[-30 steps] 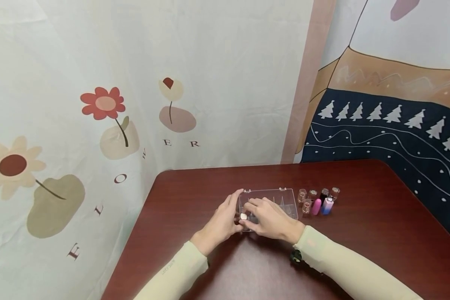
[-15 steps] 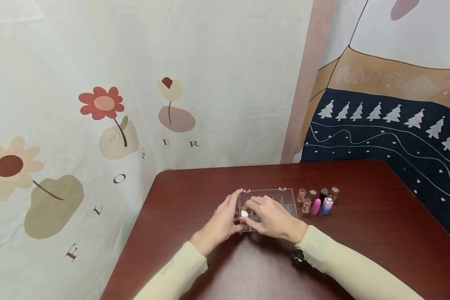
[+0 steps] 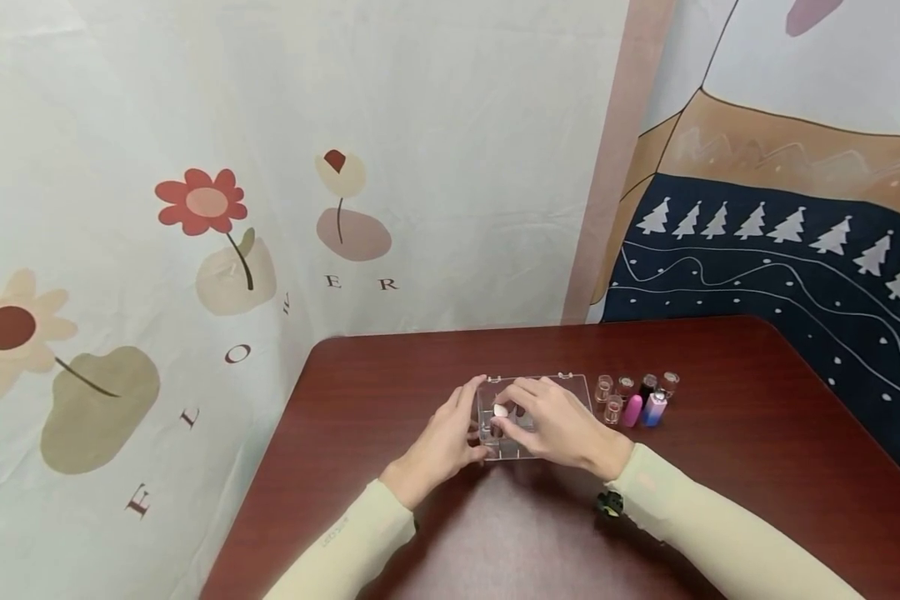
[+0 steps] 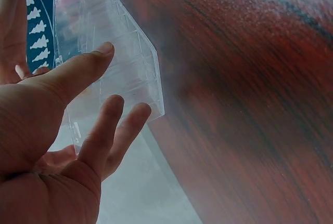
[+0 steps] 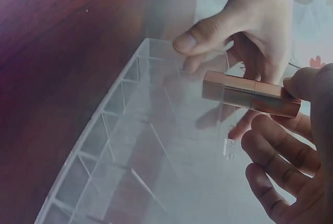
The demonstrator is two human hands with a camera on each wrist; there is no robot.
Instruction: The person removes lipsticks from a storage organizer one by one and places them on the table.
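A clear plastic compartment box (image 3: pixel 513 452) lies on the table, with thin dividers inside. My left hand (image 3: pixel 438 433) holds its left end, thumb at the near corner and forefinger at the far one. In the left wrist view the thumb and fingers spread along the clear wall (image 4: pixel 130 31). My right hand (image 3: pixel 562 421) pinches a shiny copper-coloured lipstick tube (image 5: pixel 252 94) by one end, between thumb and fingers. From the head view its pale end (image 3: pixel 500 411) faces up, over the left part of the box.
To the right of the box stand several small cosmetic tubes: clear-capped ones (image 3: pixel 612 410), a black one (image 3: pixel 648 386), a bright pink one (image 3: pixel 633 412) and a pink-to-blue one (image 3: pixel 654 410). The dark red tabletop (image 3: pixel 390 375) meets a printed cloth backdrop (image 3: pixel 457 275) behind.
My right hand has moved the lipstick tube up and to the right from the box's near-left corner. The left hand keeps its place on the box.
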